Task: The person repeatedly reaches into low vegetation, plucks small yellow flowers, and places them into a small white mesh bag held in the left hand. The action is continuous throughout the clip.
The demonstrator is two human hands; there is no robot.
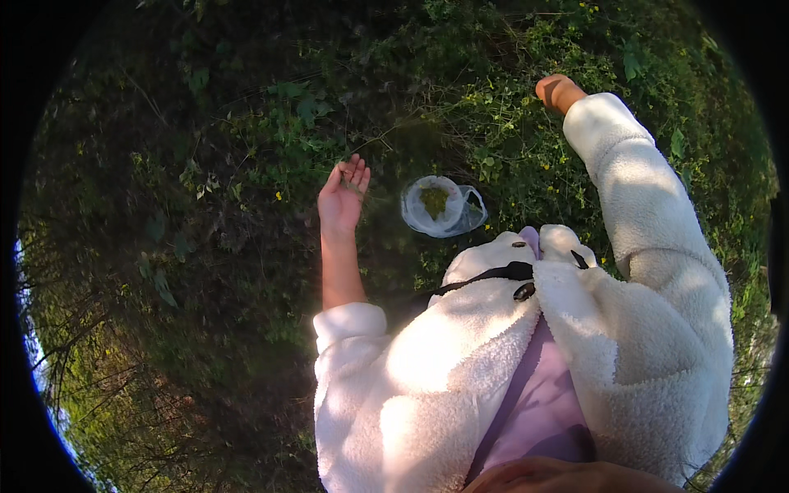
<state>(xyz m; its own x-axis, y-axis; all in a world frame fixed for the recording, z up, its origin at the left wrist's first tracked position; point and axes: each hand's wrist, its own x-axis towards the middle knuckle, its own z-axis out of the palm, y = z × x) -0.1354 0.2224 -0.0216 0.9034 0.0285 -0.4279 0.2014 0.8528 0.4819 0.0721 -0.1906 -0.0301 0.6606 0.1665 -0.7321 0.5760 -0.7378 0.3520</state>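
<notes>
My left hand is turned palm up among the greenery, its fingers loosely curled. Small plant pieces appear to lie in its palm, too small to make out well. At the far right, my right hand reaches in among low plants with yellow flowers. Only its back shows; the fingers are hidden. A translucent white plastic bag stands with its mouth spread round, between my two arms and nearer my body. Yellow-green plant bits lie inside it. Neither hand touches the bag.
Dense green undergrowth surrounds me, shaded at the left and sunlit at the right. Thin bare branches spread at the lower left. A thin stem arches just beyond my left hand. My white fleece jacket and its dark cord fill the lower part.
</notes>
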